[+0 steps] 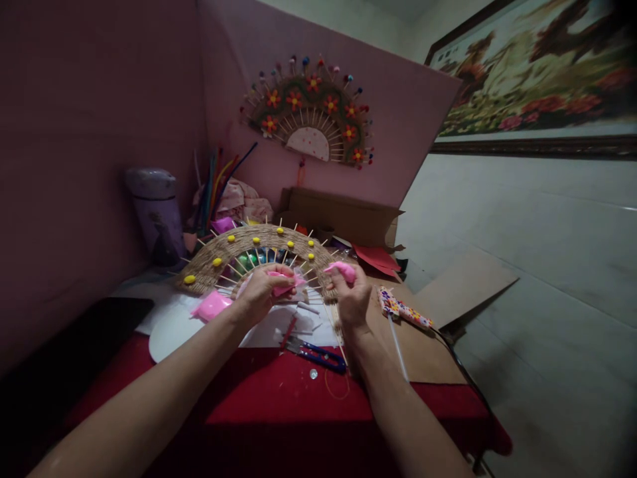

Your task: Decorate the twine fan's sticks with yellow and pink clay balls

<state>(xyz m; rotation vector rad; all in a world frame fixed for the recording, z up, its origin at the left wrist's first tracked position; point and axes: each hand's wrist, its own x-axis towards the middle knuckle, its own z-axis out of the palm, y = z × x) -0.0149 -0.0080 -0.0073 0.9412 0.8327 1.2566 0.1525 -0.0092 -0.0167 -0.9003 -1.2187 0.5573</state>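
Currently, the left hand (269, 287) is closed in a pinch on a pink packet (294, 281) while the right hand (354, 297) pinches a pink lump (344, 269) above the tabletop (223, 392), the lump's long axis lying crosswise, narrow end pointing left toward the packet.

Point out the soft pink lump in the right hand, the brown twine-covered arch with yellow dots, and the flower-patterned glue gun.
Soft pink lump (347, 271): head view, on its exposed bulk.
Brown twine-covered arch (267, 236): head view, band near its top.
Flower-patterned glue gun (390, 304): head view, body.
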